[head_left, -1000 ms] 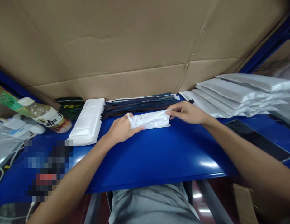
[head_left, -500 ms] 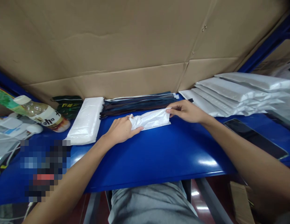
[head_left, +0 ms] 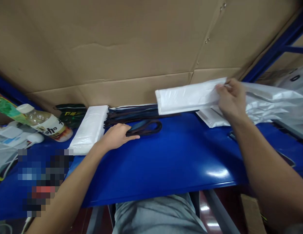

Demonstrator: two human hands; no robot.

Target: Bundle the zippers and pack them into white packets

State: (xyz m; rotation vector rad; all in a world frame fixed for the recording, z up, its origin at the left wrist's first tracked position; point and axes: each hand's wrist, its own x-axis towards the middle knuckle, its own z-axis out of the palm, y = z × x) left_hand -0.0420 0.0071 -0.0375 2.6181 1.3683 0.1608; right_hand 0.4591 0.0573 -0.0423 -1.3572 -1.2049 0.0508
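My right hand (head_left: 229,97) holds a white plastic packet (head_left: 187,97) by its right end, lifted above the blue table (head_left: 166,162) near the stack of white packets (head_left: 268,104) at the right. My left hand (head_left: 116,138) rests on the table with its fingers on a dark looped strap (head_left: 146,127). The strap lies in front of a row of dark straps (head_left: 131,113) along the cardboard wall.
A pile of flat white bags (head_left: 89,130) lies left of the dark straps. A drink bottle (head_left: 45,123) lies on its side at the far left among white cables and chargers (head_left: 9,136). A cardboard wall (head_left: 117,48) backs the table. A dark phone (head_left: 283,156) sits by my right forearm.
My right hand lifted the white packet off the table and carried it up and to the right. My left hand let go of it and now touches a dark looped strap.
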